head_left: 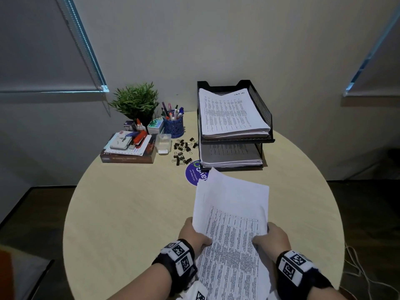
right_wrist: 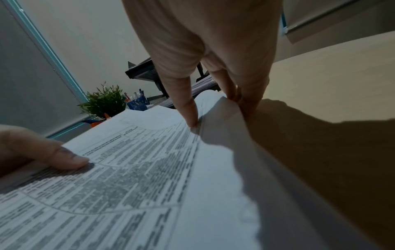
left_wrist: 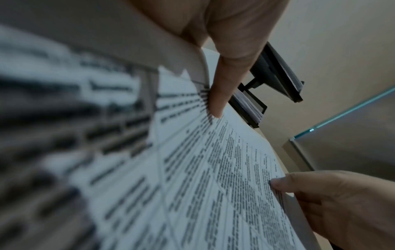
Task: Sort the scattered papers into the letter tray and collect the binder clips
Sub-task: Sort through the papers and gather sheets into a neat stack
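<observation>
White printed sheets (head_left: 232,215), a loose stack of papers, are held above the near edge of the round pale wood surface (head_left: 129,213), long axis running near to far, far end lifted and fanned toward the letter tray (head_left: 265,113). The left hand (head_left: 192,233) has its grip clamped on the stack's left edge, thumb on top; the right hand (head_left: 275,236) has its grip clamped on the right edge, thumb on top and fingers (right_wrist: 245,101) curled beneath.

Just beyond the sheets' far tip lies a round blue sticker (head_left: 192,173), partly covered by them. The black mesh letter tray stands far right of centre, two tiers, each already holding a pile of printed paper; nothing stands between the held stack and its lower tier. Left of the tray, black binder clips (head_left: 183,150) lie scattered on the surface beside a small clear box (head_left: 163,142). Farther left are a blue mesh pen cup (head_left: 173,125), a green potted plant (head_left: 136,101), and a pile of books (head_left: 129,151) topped with a red stapler (head_left: 139,137) and a glue bottle (head_left: 139,124).
</observation>
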{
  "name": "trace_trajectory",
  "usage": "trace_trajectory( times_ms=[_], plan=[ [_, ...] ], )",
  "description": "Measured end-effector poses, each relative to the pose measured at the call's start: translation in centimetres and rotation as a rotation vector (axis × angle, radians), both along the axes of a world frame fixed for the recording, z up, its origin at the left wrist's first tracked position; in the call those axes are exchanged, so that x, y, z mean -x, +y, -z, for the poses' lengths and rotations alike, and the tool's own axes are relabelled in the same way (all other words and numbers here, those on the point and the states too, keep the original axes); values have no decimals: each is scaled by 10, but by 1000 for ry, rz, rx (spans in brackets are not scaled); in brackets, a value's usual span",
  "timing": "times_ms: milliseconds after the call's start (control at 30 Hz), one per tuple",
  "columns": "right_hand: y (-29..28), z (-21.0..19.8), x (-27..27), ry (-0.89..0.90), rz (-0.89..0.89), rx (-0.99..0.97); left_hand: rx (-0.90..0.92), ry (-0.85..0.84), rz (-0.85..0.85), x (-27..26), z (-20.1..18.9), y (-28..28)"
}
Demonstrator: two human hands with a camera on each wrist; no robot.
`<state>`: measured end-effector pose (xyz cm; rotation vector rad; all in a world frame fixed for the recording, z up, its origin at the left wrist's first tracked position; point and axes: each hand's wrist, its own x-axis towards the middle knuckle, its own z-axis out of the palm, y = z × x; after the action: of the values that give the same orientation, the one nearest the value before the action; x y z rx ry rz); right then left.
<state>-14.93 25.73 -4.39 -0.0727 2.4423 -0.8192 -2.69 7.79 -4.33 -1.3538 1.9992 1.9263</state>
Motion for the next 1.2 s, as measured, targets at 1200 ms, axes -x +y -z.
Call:
trace_trajectory(
  times_ms=[1200],
  plan=[
    [-71, -139, 9, 208, 94, 1107, 50, 716, -113, 33, -149, -68]
  ],
)
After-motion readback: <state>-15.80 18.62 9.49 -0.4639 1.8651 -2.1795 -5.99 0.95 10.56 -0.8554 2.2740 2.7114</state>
